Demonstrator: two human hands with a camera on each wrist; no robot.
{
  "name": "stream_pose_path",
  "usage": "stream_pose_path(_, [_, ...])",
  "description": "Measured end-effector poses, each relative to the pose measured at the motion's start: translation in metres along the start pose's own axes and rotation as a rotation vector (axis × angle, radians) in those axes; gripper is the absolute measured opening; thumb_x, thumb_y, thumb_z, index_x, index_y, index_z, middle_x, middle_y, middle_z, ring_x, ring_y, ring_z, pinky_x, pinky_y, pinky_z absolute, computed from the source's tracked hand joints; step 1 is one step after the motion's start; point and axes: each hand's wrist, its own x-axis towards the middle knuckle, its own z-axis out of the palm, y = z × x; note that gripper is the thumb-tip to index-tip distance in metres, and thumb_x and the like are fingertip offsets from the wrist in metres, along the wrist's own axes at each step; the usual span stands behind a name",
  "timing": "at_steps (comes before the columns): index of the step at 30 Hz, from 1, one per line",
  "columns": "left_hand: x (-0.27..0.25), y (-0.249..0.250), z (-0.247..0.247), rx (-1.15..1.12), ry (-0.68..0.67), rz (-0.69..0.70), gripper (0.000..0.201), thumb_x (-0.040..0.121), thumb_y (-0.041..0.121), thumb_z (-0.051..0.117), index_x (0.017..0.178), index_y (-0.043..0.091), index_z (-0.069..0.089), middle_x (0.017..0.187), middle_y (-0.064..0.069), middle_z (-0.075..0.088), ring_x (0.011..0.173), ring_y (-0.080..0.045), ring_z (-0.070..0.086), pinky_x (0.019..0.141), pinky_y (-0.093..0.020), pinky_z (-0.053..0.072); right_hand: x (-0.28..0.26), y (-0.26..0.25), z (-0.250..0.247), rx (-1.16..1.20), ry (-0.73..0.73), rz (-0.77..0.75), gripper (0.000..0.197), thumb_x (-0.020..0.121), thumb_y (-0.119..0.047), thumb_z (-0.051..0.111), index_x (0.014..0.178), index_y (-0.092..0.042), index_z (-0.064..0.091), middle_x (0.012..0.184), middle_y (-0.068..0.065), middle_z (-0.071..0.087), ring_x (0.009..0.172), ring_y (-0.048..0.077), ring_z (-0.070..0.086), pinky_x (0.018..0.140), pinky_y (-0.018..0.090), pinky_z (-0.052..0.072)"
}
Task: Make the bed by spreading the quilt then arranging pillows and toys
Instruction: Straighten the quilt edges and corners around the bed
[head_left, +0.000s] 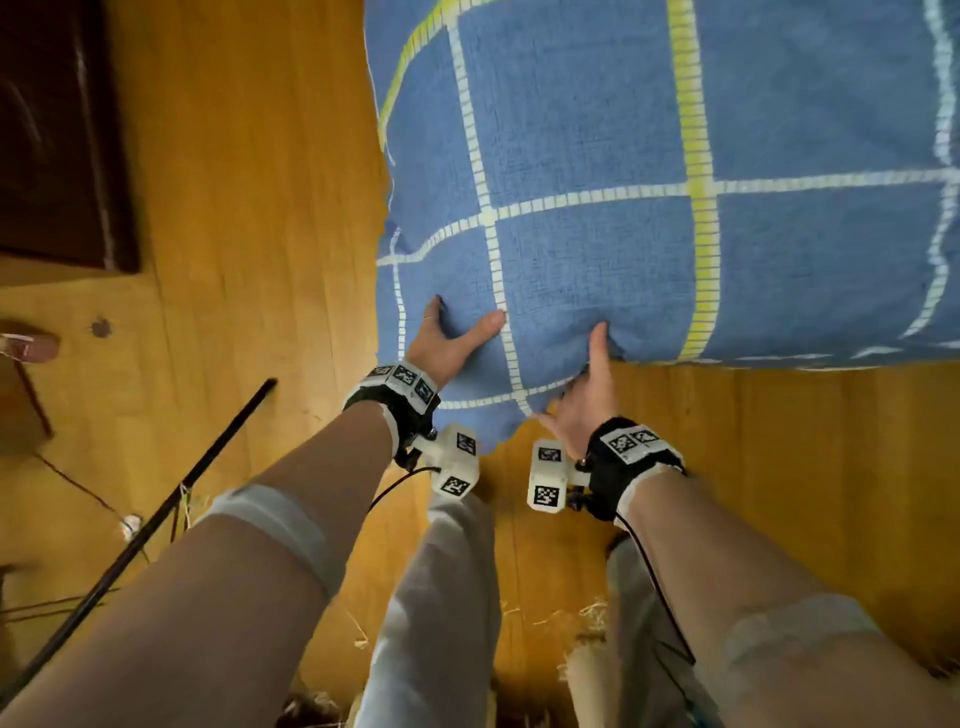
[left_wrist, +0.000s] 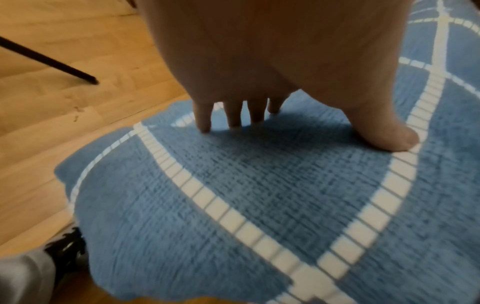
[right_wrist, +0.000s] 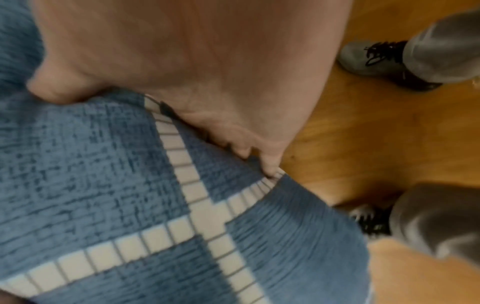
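A blue quilt (head_left: 597, 130) with a white and yellow grid fills the upper right of the head view, and its near corner hangs over the wooden floor. My left hand (head_left: 462, 325) rests on top of that corner. Its fingers (left_wrist: 205, 121) are straight and spread and press their tips into the quilt (left_wrist: 259, 195), with the thumb out to the side. My right hand (head_left: 576, 374) pinches the quilt's front edge. Its thumb lies on top, and its fingers (right_wrist: 270, 168) curl under the hem of the quilt (right_wrist: 91, 164). No pillows or toys are in view.
Wooden floor (head_left: 260, 182) lies to the left and below. A dark cabinet (head_left: 57, 130) stands at upper left. A black rod (head_left: 156, 519) with cables slants across the lower left. Another person's shoe (head_left: 28, 345) shows at the left edge. My grey trouser legs (head_left: 441, 597) and shoes (right_wrist: 376, 57) are under the quilt corner.
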Motion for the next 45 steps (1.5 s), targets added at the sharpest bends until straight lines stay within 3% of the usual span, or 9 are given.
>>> stream_pose_path(4, [0.006, 0.001, 0.001, 0.014, -0.159, 0.001, 0.089, 0.066, 0.056, 0.079, 0.141, 0.025, 0.042, 0.137, 0.005, 0.057, 0.118, -0.014, 0.059, 0.103, -0.036, 0.047, 0.016, 0.011, 0.021, 0.294, -0.133, -0.064, 0.094, 0.072, -0.086, 0.047, 0.139, -0.020, 0.051, 0.135, 0.012, 0.060, 0.125, 0.034, 0.057, 0.106, 0.055, 0.041])
stream_pose_path(11, [-0.034, 0.010, -0.009, 0.182, -0.161, -0.021, 0.068, 0.094, 0.052, 0.052, 0.151, 0.024, 0.029, 0.149, 0.009, 0.039, 0.128, -0.012, 0.041, 0.101, -0.039, 0.037, -0.025, 0.033, -0.005, 0.012, 0.198, -0.076, 0.087, 0.075, -0.089, 0.034, 0.143, -0.036, 0.044, 0.148, -0.008, 0.046, 0.135, 0.011, 0.042, 0.114, 0.052, 0.023])
stream_pose_path(15, [-0.050, 0.001, -0.027, 0.208, -0.083, -0.068, 0.071, 0.093, 0.065, 0.039, 0.152, 0.028, 0.028, 0.159, 0.008, 0.026, 0.146, -0.020, 0.025, 0.118, -0.050, 0.022, -0.041, 0.064, -0.012, 0.012, 0.258, 0.007, 0.028, 0.098, -0.039, 0.042, 0.118, -0.029, 0.058, 0.147, -0.003, 0.046, 0.126, 0.015, 0.046, 0.104, 0.044, 0.035])
stream_pose_path(18, [-0.052, 0.000, -0.032, 0.245, -0.072, -0.053, 0.067, 0.094, 0.066, 0.036, 0.150, 0.029, 0.031, 0.158, 0.008, 0.028, 0.146, -0.019, 0.026, 0.120, -0.048, 0.019, -0.030, 0.085, -0.004, -0.014, 0.139, -0.036, 0.040, 0.097, -0.015, 0.037, 0.126, -0.037, 0.054, 0.124, -0.010, 0.059, 0.109, 0.008, 0.055, 0.096, 0.034, 0.043])
stream_pose_path(29, [0.011, -0.032, -0.031, 0.287, -0.252, -0.078, 0.060, 0.099, 0.055, 0.036, 0.145, 0.016, 0.041, 0.143, 0.002, 0.049, 0.128, -0.011, 0.048, 0.109, -0.034, 0.040, 0.061, 0.109, 0.039, 0.051, 0.076, -0.106, 0.050, 0.095, -0.061, 0.036, 0.131, -0.030, 0.053, 0.131, -0.010, 0.059, 0.117, 0.009, 0.054, 0.078, 0.025, 0.043])
stream_pose_path(33, [0.014, -0.024, -0.051, 0.473, -0.393, -0.078, 0.037, 0.105, 0.033, 0.038, 0.142, 0.029, 0.039, 0.124, 0.019, 0.054, 0.107, 0.001, 0.056, 0.079, -0.018, 0.053, 0.066, 0.127, 0.033, -0.043, 0.254, -0.182, 0.026, 0.095, -0.013, 0.043, 0.114, -0.020, 0.059, 0.081, -0.009, 0.069, 0.077, 0.005, 0.062, 0.061, 0.018, 0.045])
stream_pose_path(35, [0.010, -0.026, -0.062, 0.559, -0.512, -0.063, 0.056, 0.102, 0.009, 0.035, 0.151, 0.033, 0.024, 0.136, 0.020, 0.044, 0.112, -0.003, 0.052, 0.063, -0.008, 0.049, 0.059, 0.141, 0.026, -0.300, 0.268, -0.247, 0.070, 0.078, 0.000, 0.052, 0.140, -0.029, 0.045, 0.113, -0.003, 0.067, 0.101, 0.012, 0.062, 0.085, 0.026, 0.053])
stream_pose_path(40, [0.013, -0.022, -0.083, 0.612, -0.473, 0.073, 0.074, 0.097, 0.005, 0.045, 0.155, 0.032, 0.008, 0.159, 0.011, 0.022, 0.146, -0.016, 0.024, 0.117, -0.043, 0.026, 0.048, 0.156, 0.038, -0.406, 0.279, -0.291, 0.104, 0.065, -0.016, 0.088, 0.149, -0.030, 0.028, 0.144, -0.007, 0.047, 0.129, 0.013, 0.045, 0.110, 0.037, 0.037])
stream_pose_path(45, [0.035, -0.032, -0.099, 0.714, -0.505, 0.140, 0.089, 0.091, -0.004, 0.049, 0.155, 0.036, 0.002, 0.156, 0.015, 0.020, 0.144, -0.019, 0.027, 0.117, -0.046, 0.030, 0.096, 0.163, 0.052, -0.261, 0.460, -0.287, 0.028, 0.084, -0.013, 0.071, 0.111, -0.007, 0.065, 0.113, 0.013, 0.068, 0.106, 0.030, 0.063, 0.092, 0.041, 0.051])
